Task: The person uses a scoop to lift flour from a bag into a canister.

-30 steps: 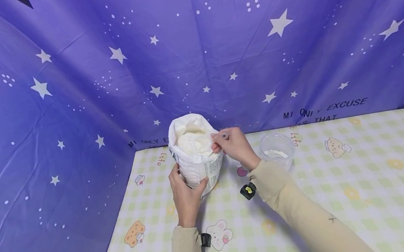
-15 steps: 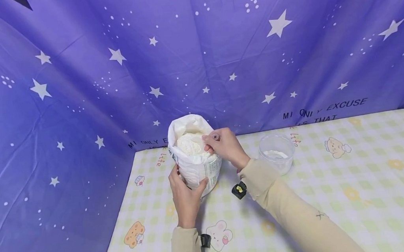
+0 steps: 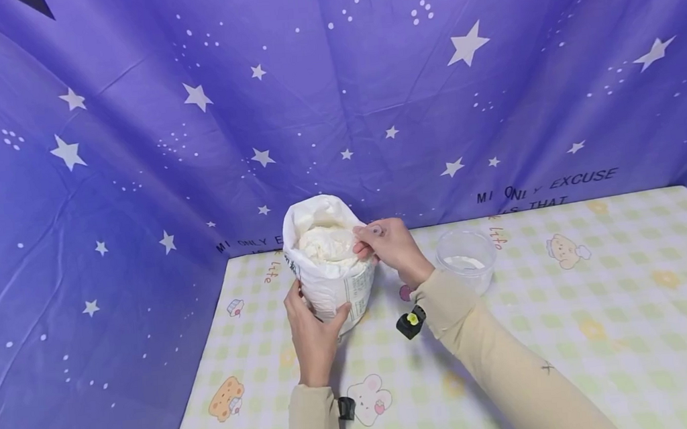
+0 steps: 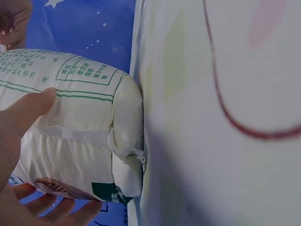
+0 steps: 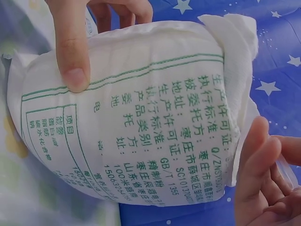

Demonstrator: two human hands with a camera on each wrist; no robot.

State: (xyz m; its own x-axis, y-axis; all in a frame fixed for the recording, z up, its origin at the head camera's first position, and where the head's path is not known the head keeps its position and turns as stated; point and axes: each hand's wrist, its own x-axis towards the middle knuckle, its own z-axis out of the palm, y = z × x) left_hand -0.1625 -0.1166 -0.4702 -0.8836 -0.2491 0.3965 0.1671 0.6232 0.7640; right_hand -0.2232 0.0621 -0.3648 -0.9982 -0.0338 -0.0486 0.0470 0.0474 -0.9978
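Observation:
A white flour bag (image 3: 340, 294) with green print stands on the table, its rolled top wide and white flour (image 3: 324, 243) heaped inside. My left hand (image 3: 316, 341) grips the lower bag, thumb on the printed front and the other fingers round the far side, as the left wrist view shows. At the bag's right rim my right hand (image 3: 396, 247) pinches a clear-handled utensil (image 3: 378, 230); its working end is hidden, so its kind cannot be told. In the right wrist view that hand's fingers (image 5: 256, 162) are beside the bag's mouth.
A round clear tub (image 3: 485, 275) with some white powder in it stands to the right of the bag. The table has a green-checked cartoon cloth (image 3: 535, 341). Purple star-printed curtains (image 3: 286, 98) hang directly behind the bag and to the left.
My right hand went left over the bag's mouth, then came back right to the rim. The flour's surface has changed shape. My left hand keeps its grip.

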